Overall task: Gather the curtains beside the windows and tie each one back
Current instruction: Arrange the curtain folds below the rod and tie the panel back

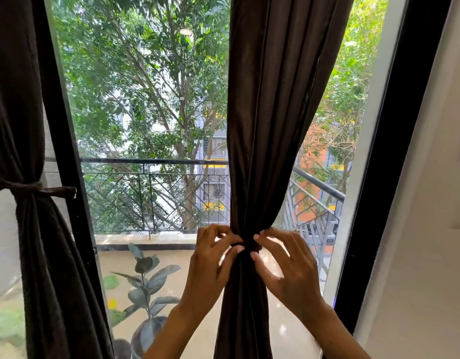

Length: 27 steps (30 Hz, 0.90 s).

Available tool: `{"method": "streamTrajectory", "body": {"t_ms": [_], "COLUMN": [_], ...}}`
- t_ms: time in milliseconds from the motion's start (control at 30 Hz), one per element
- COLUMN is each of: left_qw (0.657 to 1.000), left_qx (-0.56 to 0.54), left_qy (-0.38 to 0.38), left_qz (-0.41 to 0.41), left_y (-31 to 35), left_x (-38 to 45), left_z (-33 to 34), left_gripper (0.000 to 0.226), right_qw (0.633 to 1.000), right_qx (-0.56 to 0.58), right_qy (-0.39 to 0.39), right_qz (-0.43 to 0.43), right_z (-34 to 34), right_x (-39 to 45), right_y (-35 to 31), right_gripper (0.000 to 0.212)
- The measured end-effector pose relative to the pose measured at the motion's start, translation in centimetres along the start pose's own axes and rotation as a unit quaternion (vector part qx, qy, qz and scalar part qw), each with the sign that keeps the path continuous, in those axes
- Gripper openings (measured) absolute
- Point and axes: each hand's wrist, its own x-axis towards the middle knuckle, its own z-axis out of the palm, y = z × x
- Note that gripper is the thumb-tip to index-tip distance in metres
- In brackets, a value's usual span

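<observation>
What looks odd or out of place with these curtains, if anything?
Nothing stands out. The left curtain is gathered and tied with its band. Both hands, left hand and right hand, pinch the tie on the middle curtain, which hangs bunched and straight.

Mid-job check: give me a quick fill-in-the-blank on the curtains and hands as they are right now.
1. The left curtain is already held by a ____ around its middle.
2. Both hands pinch the band on the ____ curtain.
3. The left hand and right hand work at the curtain's ____ point.
4. Outside, behind the glass, a potted ____ stands on the balcony.

Missing words: tie; middle; narrowest; plant
</observation>
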Motion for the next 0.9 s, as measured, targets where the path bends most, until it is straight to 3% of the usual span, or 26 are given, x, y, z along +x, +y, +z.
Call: {"method": "streamTrajectory", "body": {"t_ms": [133,367,433,633,800,900], "left_qw": [1.0,0.999,0.994,0.965,0.939,0.928], "left_qx": [0.0,-0.043,-0.092,-0.207,-0.269,-0.299], "left_qy": [-0.006,0.009,0.044,0.075,0.071,0.061], "left_qz": [0.009,0.002,-0.036,-0.146,-0.2,-0.215], "left_y": [0.0,-0.4,-0.2,0.4,0.2,-0.2], "left_x": [-0.1,-0.5,-0.8,-0.3,0.3,0.8], "left_z": [0.0,0.2,0.3,0.7,1.0,1.3], "left_gripper": [0.019,0.015,0.009,0.012,0.011,0.011], "right_qw": [0.999,0.998,0.996,0.985,0.997,0.998], "right_qx": [-0.033,-0.029,-0.022,0.039,-0.002,-0.014], "right_qy": [-0.006,-0.028,-0.062,-0.16,-0.075,-0.039], "right_qz": [-0.014,0.053,0.065,0.05,0.018,-0.04], "right_z": [0.5,1.6,1.5,0.5,1.1,1.3], "right_x": [-0.3,-0.3,-0.3,-0.5,-0.4,0.1], "right_y": [0.1,-0.9,-1.0,0.2,1.0,1.4], "right_gripper": [0.024,0.022,0.011,0.026,0.039,0.021]}}
